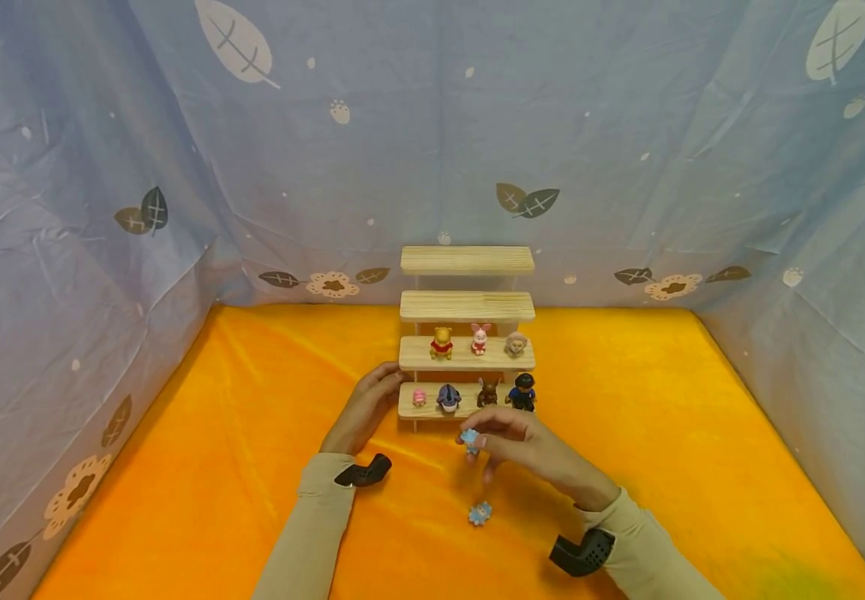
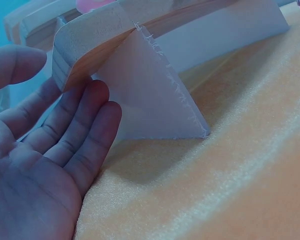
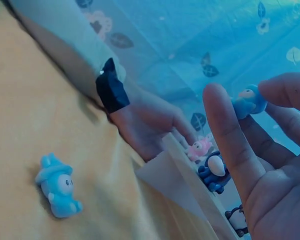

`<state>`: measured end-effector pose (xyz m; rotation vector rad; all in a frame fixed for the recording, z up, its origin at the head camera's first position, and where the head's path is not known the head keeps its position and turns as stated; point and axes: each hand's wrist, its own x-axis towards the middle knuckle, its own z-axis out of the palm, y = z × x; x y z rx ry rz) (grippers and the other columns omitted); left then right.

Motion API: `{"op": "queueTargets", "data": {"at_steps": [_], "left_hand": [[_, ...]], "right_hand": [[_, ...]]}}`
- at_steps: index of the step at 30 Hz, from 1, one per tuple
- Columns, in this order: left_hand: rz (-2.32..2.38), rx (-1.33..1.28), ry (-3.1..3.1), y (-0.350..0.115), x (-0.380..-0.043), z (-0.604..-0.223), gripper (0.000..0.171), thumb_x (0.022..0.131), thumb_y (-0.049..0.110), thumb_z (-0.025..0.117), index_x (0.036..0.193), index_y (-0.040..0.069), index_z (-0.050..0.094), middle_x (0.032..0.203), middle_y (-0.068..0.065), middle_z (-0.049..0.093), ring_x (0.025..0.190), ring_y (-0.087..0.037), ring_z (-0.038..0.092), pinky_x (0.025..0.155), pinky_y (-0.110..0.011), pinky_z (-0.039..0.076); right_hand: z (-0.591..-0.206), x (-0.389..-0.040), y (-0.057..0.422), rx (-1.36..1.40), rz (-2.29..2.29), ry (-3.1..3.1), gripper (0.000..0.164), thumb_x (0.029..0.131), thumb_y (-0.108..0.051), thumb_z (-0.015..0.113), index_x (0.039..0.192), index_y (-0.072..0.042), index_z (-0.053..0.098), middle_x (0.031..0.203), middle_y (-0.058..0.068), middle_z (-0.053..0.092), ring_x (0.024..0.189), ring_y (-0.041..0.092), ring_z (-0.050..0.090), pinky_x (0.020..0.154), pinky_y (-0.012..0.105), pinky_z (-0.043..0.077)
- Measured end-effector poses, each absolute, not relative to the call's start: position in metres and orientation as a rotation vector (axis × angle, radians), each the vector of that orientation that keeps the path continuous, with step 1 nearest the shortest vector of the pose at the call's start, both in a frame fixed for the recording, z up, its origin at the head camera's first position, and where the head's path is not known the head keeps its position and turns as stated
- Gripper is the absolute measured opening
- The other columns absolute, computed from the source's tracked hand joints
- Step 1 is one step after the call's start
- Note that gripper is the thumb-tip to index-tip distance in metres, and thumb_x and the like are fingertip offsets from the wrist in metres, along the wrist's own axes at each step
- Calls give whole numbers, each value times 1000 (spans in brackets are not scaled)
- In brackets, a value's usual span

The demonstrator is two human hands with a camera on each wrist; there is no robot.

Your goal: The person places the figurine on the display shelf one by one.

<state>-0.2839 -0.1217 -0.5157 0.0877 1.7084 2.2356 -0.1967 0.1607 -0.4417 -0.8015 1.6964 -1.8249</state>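
My right hand pinches a small light-blue figurine between thumb and fingers, just in front of a tiered wooden display stand. In the right wrist view, the held figurine's pale face is partly visible. My left hand is at the left end of the lowest shelf; in the left wrist view its fingers extend loosely against the shelf's end and white support. A second light-blue figurine lies on the orange cloth nearer me; the right wrist view shows its hat and face.
On the lowest shelf are a small pink figure, a purple-blue donkey, a brown eared figure and a black-haired doll. Above them sit a yellow bear, a pink piglet and a greyish-pink figure. Patterned curtain surrounds the cloth.
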Motion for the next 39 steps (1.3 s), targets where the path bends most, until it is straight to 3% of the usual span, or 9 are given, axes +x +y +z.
{"op": "queueTargets", "data": {"at_steps": [6, 10, 12, 14, 17, 19, 26, 31, 39], "left_hand": [[2227, 83, 1707, -121, -284, -515, 37, 106, 22, 51, 137, 2, 50, 129, -6, 54, 119, -19, 55, 106, -32, 45], [2224, 94, 1703, -121, -284, -515, 38, 106, 23, 51, 138, 2, 49, 129, -6, 54, 120, -19, 55, 107, -33, 44], [2225, 97, 1703, -122, -284, -515, 38, 106, 23, 51, 138, 2, 49, 129, -6, 55, 119, -20, 55, 107, -33, 45], [2225, 100, 1706, -122, -284, -516, 39, 106, 23, 51, 138, 2, 49, 128, -6, 55, 118, -19, 56, 106, -32, 45], [2224, 97, 1713, -122, -284, -516, 41, 106, 24, 52, 139, 1, 48, 127, -5, 56, 115, -18, 57, 103, -31, 47], [2227, 104, 1706, -122, -284, -517, 41, 105, 23, 53, 139, 0, 48, 124, -4, 57, 113, -17, 58, 101, -29, 48], [2246, 110, 1691, -121, -284, -516, 34, 106, 19, 51, 135, 0, 50, 120, -3, 60, 111, -17, 59, 99, -27, 50], [2240, 98, 1707, -121, -284, -517, 37, 106, 21, 52, 136, 0, 50, 121, -4, 59, 110, -16, 59, 98, -28, 49], [2212, 77, 1705, -121, -284, -516, 47, 105, 25, 53, 145, 1, 45, 136, -11, 52, 117, -18, 56, 106, -33, 45]], "right_hand": [[-439, -198, 162, -846, -1822, 1706, 28, 107, -7, 47, 131, 5, 54, 109, 3, 66, 78, 23, 67, 71, 38, 61], [-434, -199, 164, -828, -1810, 1712, 26, 106, -7, 48, 130, 1, 57, 110, 5, 66, 77, 20, 67, 64, 34, 58], [-430, -200, 165, -806, -1806, 1723, 26, 106, -7, 50, 129, -1, 58, 109, 6, 67, 77, 20, 68, 52, 29, 52], [-424, -201, 166, -794, -1801, 1749, 25, 105, -7, 52, 128, -3, 59, 109, 5, 68, 76, 19, 68, 52, 30, 51], [-416, -204, 167, -824, -1803, 1785, 23, 104, -6, 53, 126, -4, 60, 107, 5, 67, 76, 19, 66, 59, 32, 55], [-410, -206, 168, -844, -1813, 1805, 22, 104, -5, 53, 124, -4, 60, 108, 4, 67, 78, 20, 65, 72, 37, 58], [-393, -213, 171, -800, -1863, 1855, 22, 103, -7, 55, 123, -13, 63, 107, 0, 70, 78, 14, 68, 74, 38, 62], [-383, -216, 172, -820, -1918, 1845, 22, 103, -6, 55, 123, -12, 63, 106, 2, 68, 76, 20, 71, 73, 46, 62], [-365, -225, 174, -840, -1943, 1994, 20, 103, -8, 56, 119, -16, 65, 106, -3, 62, 87, 19, 64, 83, 32, 58]]}}
